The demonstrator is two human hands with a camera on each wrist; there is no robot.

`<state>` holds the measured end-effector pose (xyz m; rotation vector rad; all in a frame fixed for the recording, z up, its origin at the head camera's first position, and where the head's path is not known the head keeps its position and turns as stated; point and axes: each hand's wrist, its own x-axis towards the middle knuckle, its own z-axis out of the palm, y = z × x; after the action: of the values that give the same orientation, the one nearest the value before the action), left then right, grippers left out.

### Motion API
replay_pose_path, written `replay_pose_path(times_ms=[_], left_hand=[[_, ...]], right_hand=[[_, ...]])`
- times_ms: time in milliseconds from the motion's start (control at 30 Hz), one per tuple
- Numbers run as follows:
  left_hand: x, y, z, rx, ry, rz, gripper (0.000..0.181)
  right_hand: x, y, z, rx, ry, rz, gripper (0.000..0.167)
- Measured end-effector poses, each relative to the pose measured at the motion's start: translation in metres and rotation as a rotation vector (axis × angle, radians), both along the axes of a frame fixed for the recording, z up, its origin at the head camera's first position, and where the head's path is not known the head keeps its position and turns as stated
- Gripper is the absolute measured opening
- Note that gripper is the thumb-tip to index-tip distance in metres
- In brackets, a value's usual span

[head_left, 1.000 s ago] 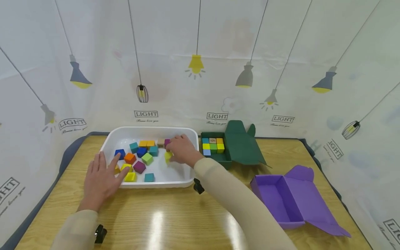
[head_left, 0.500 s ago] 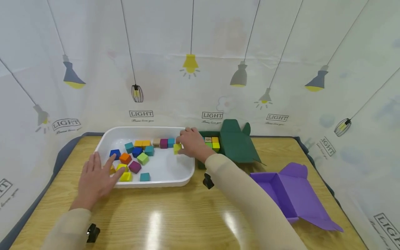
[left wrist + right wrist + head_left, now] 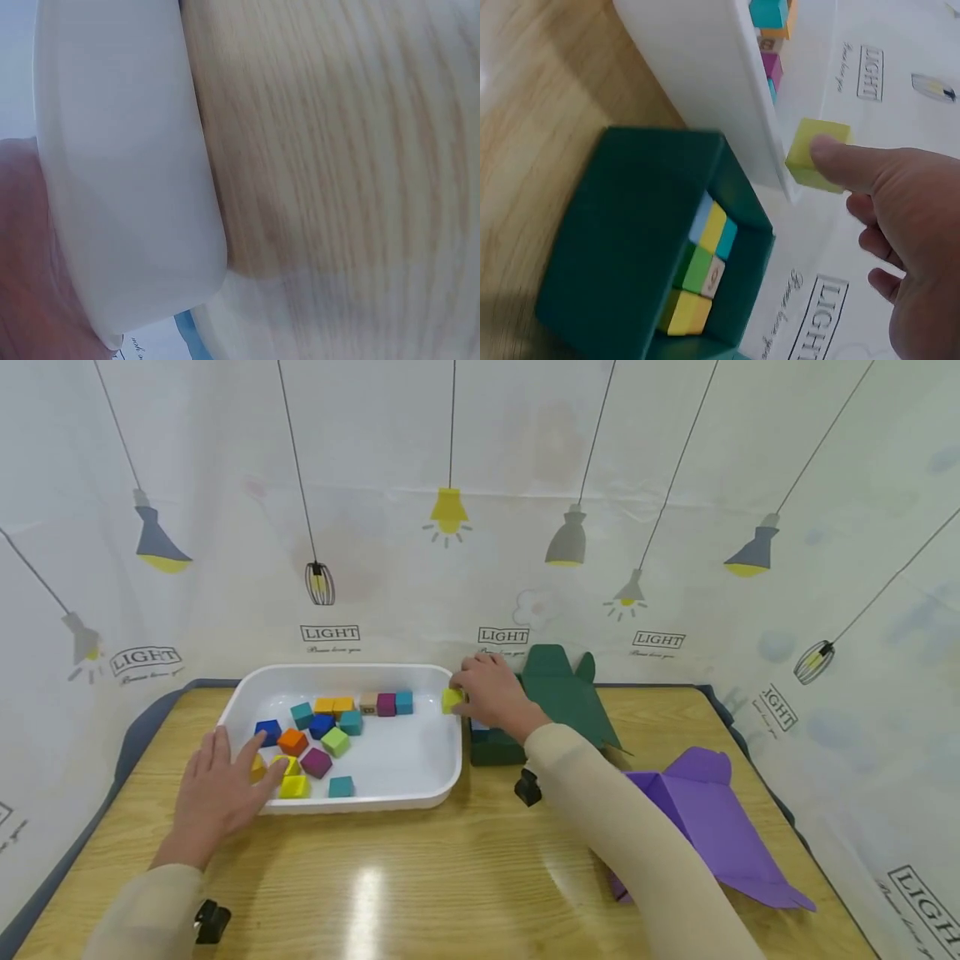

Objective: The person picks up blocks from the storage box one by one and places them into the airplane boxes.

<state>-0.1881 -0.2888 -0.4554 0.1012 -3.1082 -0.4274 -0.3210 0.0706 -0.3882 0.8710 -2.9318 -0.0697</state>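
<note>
Pinching yellow cube [image 3: 452, 700], right hand [image 3: 491, 693]; left hand [image 3: 217, 789] spread over tray [image 3: 405, 768]; backdrop [image 3: 390, 568]: "LIGHT".

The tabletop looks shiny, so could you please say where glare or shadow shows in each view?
Head view: a bright glare streak on the tabletop, in front of the white tray; left wrist view: hazy overall, shadow along the tray's base; right wrist view: soft-edged shadow on the tabletop along the tray.

I see a purple box [image 3: 720, 827], lid open, nearside and right of the right grip [image 3: 495, 693]; wood table [image 3: 427, 877] below; pale backdrop [image 3: 382, 443] behind, printed lamps [image 3: 450, 512], LIGHT logos [image 3: 503, 636].
</note>
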Motion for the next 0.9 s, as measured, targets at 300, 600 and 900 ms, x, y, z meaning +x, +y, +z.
replay_pose_path(times_ms=[300, 600, 900], left_hand=[[-0.004, 0.002, 0.003, 0.002, 0.025, 0.018, 0.08], [-0.01, 0.001, 0.003, 0.012, 0.03, 0.027, 0.08], [-0.01, 0.002, -0.002, -0.011, -0.001, 0.042, 0.083]], right_hand=[[-0.001, 0.022, 0.018, -0.083, 0.015, -0.021, 0.036], [-0.007, 0.044, 0.022, -0.006, -0.02, -0.092, 0.039], [-0.004, 0.063, 0.003, 0.075, -0.056, -0.123, 0.036]])
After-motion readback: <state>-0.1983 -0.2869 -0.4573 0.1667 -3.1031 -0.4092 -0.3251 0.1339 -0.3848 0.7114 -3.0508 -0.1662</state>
